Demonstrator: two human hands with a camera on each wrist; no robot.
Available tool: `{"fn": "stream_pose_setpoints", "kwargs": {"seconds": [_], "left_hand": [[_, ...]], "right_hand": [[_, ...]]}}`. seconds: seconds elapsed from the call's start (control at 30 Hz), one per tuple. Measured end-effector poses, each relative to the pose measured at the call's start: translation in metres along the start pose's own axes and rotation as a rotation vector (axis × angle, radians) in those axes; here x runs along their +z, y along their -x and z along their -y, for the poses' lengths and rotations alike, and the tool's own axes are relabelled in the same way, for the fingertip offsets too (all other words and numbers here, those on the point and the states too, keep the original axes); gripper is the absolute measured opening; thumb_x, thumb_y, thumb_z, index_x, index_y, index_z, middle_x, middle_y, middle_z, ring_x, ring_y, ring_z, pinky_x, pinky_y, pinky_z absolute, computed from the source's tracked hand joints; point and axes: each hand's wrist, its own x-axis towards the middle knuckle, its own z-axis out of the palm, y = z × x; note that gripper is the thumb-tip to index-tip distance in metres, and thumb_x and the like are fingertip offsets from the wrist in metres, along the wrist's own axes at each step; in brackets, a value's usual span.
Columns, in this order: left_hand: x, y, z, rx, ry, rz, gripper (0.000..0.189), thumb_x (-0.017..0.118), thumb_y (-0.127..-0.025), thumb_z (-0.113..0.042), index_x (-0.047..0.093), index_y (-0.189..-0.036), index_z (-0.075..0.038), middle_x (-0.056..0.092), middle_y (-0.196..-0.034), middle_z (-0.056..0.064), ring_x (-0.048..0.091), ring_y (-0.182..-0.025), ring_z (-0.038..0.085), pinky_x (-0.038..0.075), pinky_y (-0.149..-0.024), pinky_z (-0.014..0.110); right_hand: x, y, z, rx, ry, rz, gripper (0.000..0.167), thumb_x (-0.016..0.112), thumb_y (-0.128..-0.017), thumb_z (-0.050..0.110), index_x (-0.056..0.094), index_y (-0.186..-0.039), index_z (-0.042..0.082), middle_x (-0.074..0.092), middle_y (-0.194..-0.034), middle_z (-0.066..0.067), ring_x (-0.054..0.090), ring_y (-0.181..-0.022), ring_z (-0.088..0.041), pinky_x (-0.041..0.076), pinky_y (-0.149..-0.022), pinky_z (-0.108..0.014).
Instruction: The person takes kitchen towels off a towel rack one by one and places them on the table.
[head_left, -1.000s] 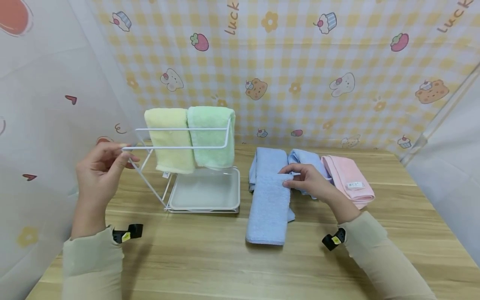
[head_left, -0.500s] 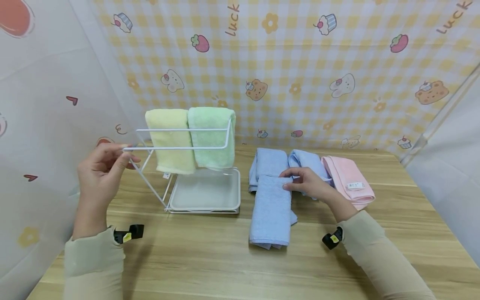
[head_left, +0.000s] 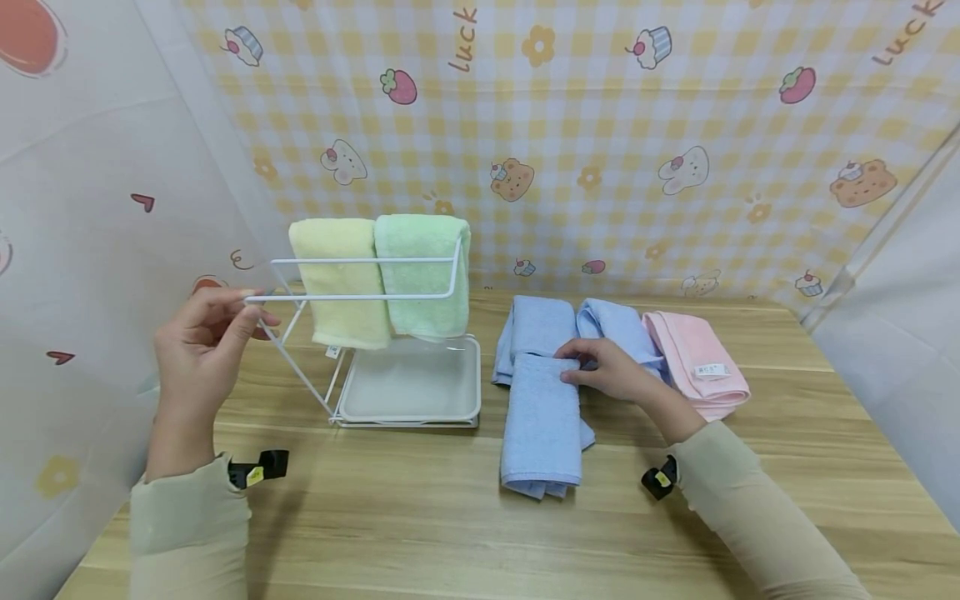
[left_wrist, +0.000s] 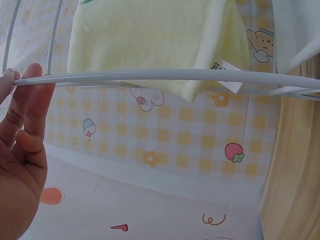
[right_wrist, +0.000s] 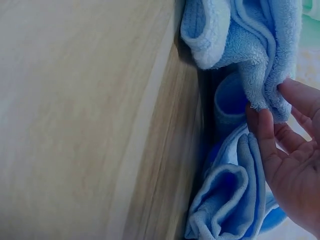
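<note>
My left hand (head_left: pixel 198 342) pinches the upper left corner of a white wire rack (head_left: pixel 352 296); the left wrist view shows thumb and fingers about its bar. Over the rack hang a yellow towel (head_left: pixel 341 283) and, to its right, a green towel (head_left: pixel 422 279). With thumb and fingers, my right hand (head_left: pixel 607 371) pinches the upper right edge of a folded blue towel (head_left: pixel 542 425). Its folded layers (right_wrist: pixel 270 75) show in the right wrist view. This towel overlaps another blue towel (head_left: pixel 543 323) behind it.
A shallow grey tray (head_left: pixel 408 379) sits at the rack's base. Right of my right hand lie another blue towel (head_left: pixel 622 325) and a folded pink towel (head_left: pixel 693 354) with a white label. A patterned curtain (head_left: pixel 600 125) stands behind the wooden table (head_left: pixel 390 517).
The held blue towel has shifted slightly right, and its lower layers now show at the front edge. My right hand has come slightly down and left. My left hand stays on the rack.
</note>
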Motion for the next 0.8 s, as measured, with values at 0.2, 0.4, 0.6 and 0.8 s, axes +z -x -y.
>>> {"fn": "stream_pose_setpoints", "kwargs": {"seconds": [0.2, 0.4, 0.6, 0.8], "left_hand": [[0.000, 0.000, -0.001, 0.003, 0.008, -0.001, 0.014, 0.058, -0.089, 0.018, 0.064, -0.103, 0.019, 0.074, -0.083, -0.001, 0.072, -0.069, 0.005, 0.059, -0.065, 0.012], [0.000, 0.000, -0.001, 0.013, 0.004, -0.005, 0.015, 0.058, -0.089, 0.018, 0.064, -0.103, 0.019, 0.074, -0.082, -0.001, 0.072, -0.069, 0.005, 0.059, -0.064, 0.012], [0.001, 0.000, -0.001, 0.012, 0.002, -0.005, 0.014, 0.058, -0.090, 0.017, 0.063, -0.103, 0.019, 0.074, -0.083, -0.001, 0.072, -0.069, 0.005, 0.059, -0.064, 0.012], [0.000, 0.001, 0.000, 0.013, -0.001, 0.002, 0.015, 0.058, -0.090, 0.017, 0.064, -0.103, 0.019, 0.074, -0.083, -0.001, 0.072, -0.070, 0.005, 0.059, -0.065, 0.012]], "right_hand": [[0.002, 0.001, 0.002, 0.010, 0.019, 0.007, 0.020, 0.073, -0.090, 0.010, 0.071, -0.109, 0.003, 0.072, -0.102, -0.010, 0.061, -0.088, -0.011, 0.056, -0.079, -0.031], [0.004, 0.003, 0.003, 0.031, 0.048, -0.028, 0.020, 0.073, -0.090, 0.012, 0.072, -0.109, 0.004, 0.072, -0.104, -0.012, 0.064, -0.089, -0.017, 0.057, -0.080, -0.035], [0.001, 0.002, 0.009, 0.071, 0.063, -0.064, 0.022, 0.074, -0.090, 0.016, 0.071, -0.110, 0.007, 0.072, -0.105, -0.011, 0.066, -0.094, -0.024, 0.056, -0.081, -0.037], [-0.010, -0.005, 0.021, 0.060, 0.065, -0.094, 0.024, 0.071, -0.092, 0.013, 0.070, -0.114, 0.004, 0.071, -0.100, -0.011, 0.068, -0.095, -0.026, 0.057, -0.080, -0.039]]}}
